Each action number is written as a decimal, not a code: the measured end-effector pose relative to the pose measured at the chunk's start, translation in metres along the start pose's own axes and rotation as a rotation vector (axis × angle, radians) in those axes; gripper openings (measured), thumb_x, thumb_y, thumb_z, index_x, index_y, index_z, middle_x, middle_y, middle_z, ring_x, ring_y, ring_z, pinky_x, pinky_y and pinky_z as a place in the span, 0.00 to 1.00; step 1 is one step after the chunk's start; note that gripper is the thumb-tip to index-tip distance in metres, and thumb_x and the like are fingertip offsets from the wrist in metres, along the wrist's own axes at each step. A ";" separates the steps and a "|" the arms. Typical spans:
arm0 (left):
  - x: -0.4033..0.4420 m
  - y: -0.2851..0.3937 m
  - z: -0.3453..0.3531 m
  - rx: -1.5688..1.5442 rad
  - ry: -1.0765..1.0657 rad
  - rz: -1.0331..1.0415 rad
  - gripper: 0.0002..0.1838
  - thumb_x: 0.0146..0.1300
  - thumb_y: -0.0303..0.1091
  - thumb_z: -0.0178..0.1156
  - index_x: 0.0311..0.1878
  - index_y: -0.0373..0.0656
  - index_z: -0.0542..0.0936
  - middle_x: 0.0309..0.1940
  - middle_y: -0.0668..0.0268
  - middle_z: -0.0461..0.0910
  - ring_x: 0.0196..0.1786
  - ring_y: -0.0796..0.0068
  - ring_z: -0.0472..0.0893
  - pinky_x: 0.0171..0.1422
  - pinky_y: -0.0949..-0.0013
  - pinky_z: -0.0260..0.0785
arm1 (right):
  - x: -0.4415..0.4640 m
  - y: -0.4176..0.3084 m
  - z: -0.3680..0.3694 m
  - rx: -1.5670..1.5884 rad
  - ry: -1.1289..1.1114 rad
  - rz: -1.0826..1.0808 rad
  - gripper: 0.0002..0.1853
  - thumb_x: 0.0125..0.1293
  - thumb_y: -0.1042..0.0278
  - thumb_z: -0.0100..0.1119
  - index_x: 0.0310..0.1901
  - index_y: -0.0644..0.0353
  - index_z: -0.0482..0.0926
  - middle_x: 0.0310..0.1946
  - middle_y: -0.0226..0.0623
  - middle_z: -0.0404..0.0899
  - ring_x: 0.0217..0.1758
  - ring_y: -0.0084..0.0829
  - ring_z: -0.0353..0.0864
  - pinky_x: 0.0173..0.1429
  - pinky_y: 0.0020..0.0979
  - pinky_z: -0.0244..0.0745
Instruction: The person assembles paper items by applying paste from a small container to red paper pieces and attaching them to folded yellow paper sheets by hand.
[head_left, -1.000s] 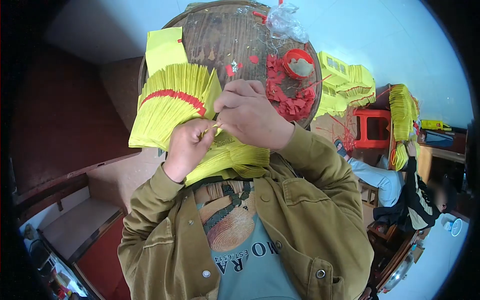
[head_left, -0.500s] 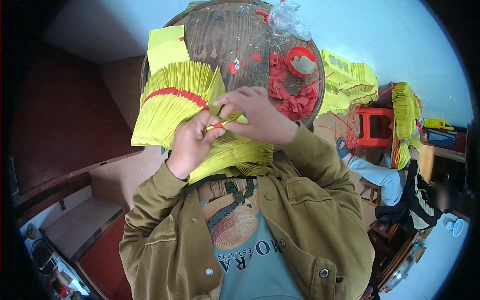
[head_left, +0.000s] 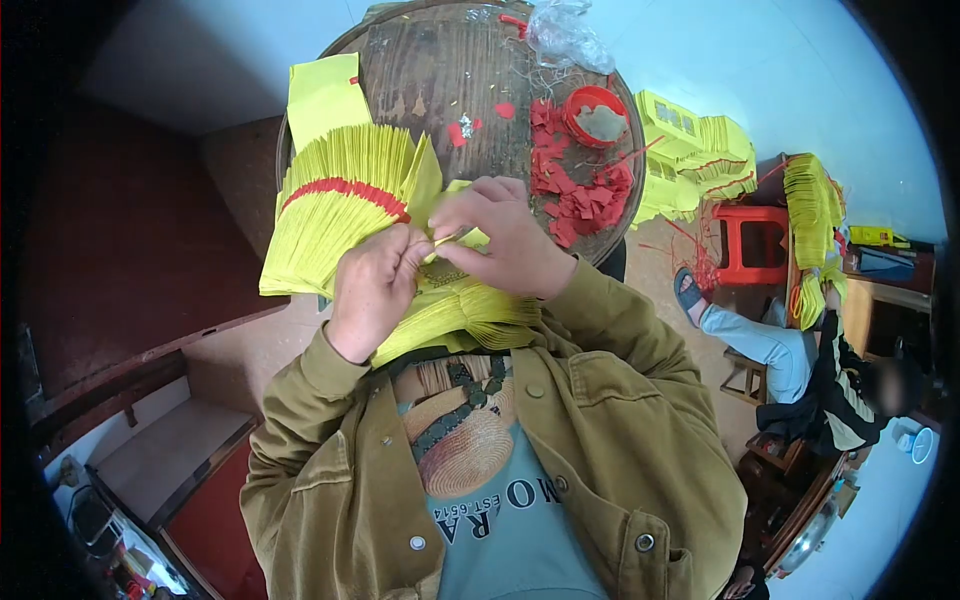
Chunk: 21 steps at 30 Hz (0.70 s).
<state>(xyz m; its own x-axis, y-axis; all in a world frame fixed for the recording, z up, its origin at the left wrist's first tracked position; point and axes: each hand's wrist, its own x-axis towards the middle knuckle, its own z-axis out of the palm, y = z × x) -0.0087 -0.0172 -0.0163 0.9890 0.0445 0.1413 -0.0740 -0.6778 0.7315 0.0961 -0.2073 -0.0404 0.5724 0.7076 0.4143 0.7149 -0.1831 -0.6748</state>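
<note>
My left hand [head_left: 378,285] is closed, its thumb and fingers pinched at the edge of a yellow folded paper [head_left: 472,239]. Across from it, my right hand [head_left: 505,240] pinches the same paper, thumb and index finger nearly meeting my left fingertips. The hands partly hide this sheet. Left of them stands a fanned stack of yellow folded papers [head_left: 335,235] with a row of red tabs across it. Below the hands, against my front, lies another bundle of yellow papers [head_left: 465,315].
A round wooden table [head_left: 430,60] holds a flat yellow sheet [head_left: 325,100], red paper scraps [head_left: 585,205], a red tub of grey paste [head_left: 600,122] and a clear plastic bag [head_left: 565,38]. To the right are a red stool [head_left: 752,245], more yellow stacks [head_left: 690,150] and a seated person [head_left: 835,390].
Both hands have drawn closer together at the fold. The red piece seen at my left thumb is now covered by my fingers. The view has shifted slightly.
</note>
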 end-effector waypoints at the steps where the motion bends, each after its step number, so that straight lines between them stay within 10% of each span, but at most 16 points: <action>1: 0.000 -0.001 -0.001 0.000 -0.057 -0.066 0.03 0.72 0.25 0.63 0.44 0.37 0.82 0.33 0.53 0.84 0.34 0.49 0.83 0.39 0.58 0.76 | 0.001 0.001 -0.004 -0.003 -0.007 -0.002 0.13 0.61 0.67 0.69 0.47 0.46 0.82 0.41 0.15 0.87 0.53 0.26 0.80 0.65 0.40 0.60; 8: -0.012 0.042 -0.021 0.040 0.054 0.219 0.13 0.72 0.25 0.62 0.57 0.36 0.82 0.49 0.46 0.85 0.52 0.48 0.87 0.55 0.56 0.79 | 0.007 0.011 -0.007 -0.137 0.050 -0.083 0.12 0.61 0.71 0.72 0.46 0.50 0.84 0.44 0.26 0.84 0.53 0.32 0.81 0.62 0.41 0.66; 12: -0.016 0.045 -0.022 0.036 -0.377 0.101 0.16 0.71 0.23 0.60 0.61 0.32 0.78 0.51 0.43 0.83 0.55 0.39 0.82 0.59 0.49 0.76 | 0.009 0.000 -0.025 -0.074 0.069 -0.052 0.11 0.60 0.72 0.73 0.44 0.54 0.84 0.43 0.31 0.83 0.52 0.37 0.81 0.57 0.42 0.71; 17: -0.008 0.017 -0.022 0.015 -0.296 0.009 0.17 0.71 0.26 0.63 0.60 0.32 0.79 0.49 0.45 0.83 0.50 0.42 0.83 0.55 0.53 0.75 | -0.014 0.012 -0.016 0.137 -0.529 -0.124 0.10 0.63 0.63 0.72 0.39 0.60 0.84 0.36 0.41 0.82 0.45 0.46 0.83 0.49 0.41 0.77; 21: 0.004 0.022 -0.030 -0.150 -0.459 -0.149 0.22 0.68 0.32 0.70 0.62 0.33 0.80 0.49 0.50 0.85 0.45 0.56 0.84 0.51 0.60 0.75 | -0.010 0.009 -0.009 0.177 -0.546 0.150 0.13 0.63 0.59 0.72 0.38 0.61 0.86 0.31 0.42 0.84 0.38 0.45 0.84 0.45 0.41 0.78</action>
<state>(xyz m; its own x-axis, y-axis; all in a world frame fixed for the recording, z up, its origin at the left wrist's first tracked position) -0.0104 -0.0098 0.0200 0.9422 -0.2172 -0.2550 0.0881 -0.5740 0.8141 0.1003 -0.2226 -0.0452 0.3391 0.9401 -0.0364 0.5373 -0.2252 -0.8127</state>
